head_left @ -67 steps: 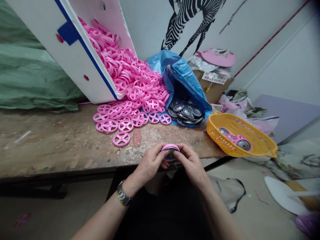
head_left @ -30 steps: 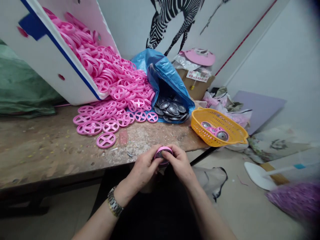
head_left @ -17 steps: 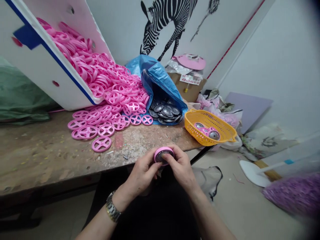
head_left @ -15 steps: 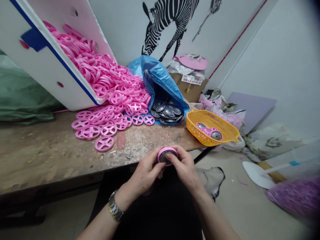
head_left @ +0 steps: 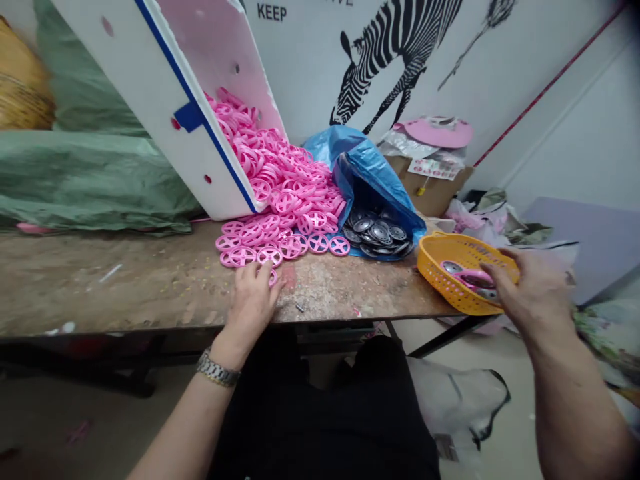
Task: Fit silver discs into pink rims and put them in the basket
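My left hand (head_left: 253,297), with a metal-band watch on the wrist, reaches over the bench at the front of the pink wheel pile. Its fingers are stretched out over a pink spoked wheel ring (head_left: 273,277), which they partly cover. At the right, my right hand (head_left: 537,290) is above the rim of a yellow plastic basket (head_left: 445,293), thumb and fingers apart. Just below the thumb, inside the basket, is a blurred pink wheel with a dark disc (head_left: 475,279). A silver-centred wheel (head_left: 451,267) lies beside it.
Pink wheel rings (head_left: 300,180) spill from a tipped white box (head_left: 170,127). Dark silvery discs (head_left: 377,233) lie in the mouth of a blue plastic bag (head_left: 370,163). A small metal pin (head_left: 299,307) rests near the bench's front edge. Behind stands a cardboard box (head_left: 440,183).
My hands have parted from the pink wheel with the dark disc they held together. The right hand moved right to the basket, the left to a pink ring on the bench. The view swung left.
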### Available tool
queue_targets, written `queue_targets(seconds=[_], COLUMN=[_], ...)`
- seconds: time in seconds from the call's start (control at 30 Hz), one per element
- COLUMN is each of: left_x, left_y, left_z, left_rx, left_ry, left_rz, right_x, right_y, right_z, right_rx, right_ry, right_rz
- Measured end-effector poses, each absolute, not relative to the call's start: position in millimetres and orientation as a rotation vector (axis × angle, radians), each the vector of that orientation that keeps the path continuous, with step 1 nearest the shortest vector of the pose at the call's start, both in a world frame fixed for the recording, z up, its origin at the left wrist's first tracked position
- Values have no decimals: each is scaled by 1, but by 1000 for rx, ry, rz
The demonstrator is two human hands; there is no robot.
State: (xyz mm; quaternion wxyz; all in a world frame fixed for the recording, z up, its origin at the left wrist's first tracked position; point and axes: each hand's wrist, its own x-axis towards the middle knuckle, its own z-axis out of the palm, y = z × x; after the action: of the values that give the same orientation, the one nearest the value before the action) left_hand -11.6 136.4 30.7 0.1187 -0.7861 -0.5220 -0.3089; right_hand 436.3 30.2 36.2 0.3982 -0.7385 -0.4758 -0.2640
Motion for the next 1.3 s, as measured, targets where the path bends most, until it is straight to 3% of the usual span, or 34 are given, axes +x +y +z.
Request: queue_targets(seconds=[0.13, 0.27, 0.5, 0.83, 1.3], left_x=[-26, -22, -24, -18, 36], left_y=[136, 137, 149, 149, 98], left_z=[31, 27, 17, 10, 10], left_rx=[-2189, -2161, -2185, -2539, -3044], left_ry=[-1784, -1814, -1770, -1350, -697], left_rz=[-579, -500, -621, -1256, -1060], right_x=[396, 328, 265, 268, 241], right_y=[29, 30, 30, 20, 19], right_z=[18, -1, -40, -37, -31], right_rx=[-1641, -1444, -1342, -1347, -1349], right_ry=[-1311, -1505, -1793, -1672, -1351], right_rz=[-538, -315, 57, 130, 695])
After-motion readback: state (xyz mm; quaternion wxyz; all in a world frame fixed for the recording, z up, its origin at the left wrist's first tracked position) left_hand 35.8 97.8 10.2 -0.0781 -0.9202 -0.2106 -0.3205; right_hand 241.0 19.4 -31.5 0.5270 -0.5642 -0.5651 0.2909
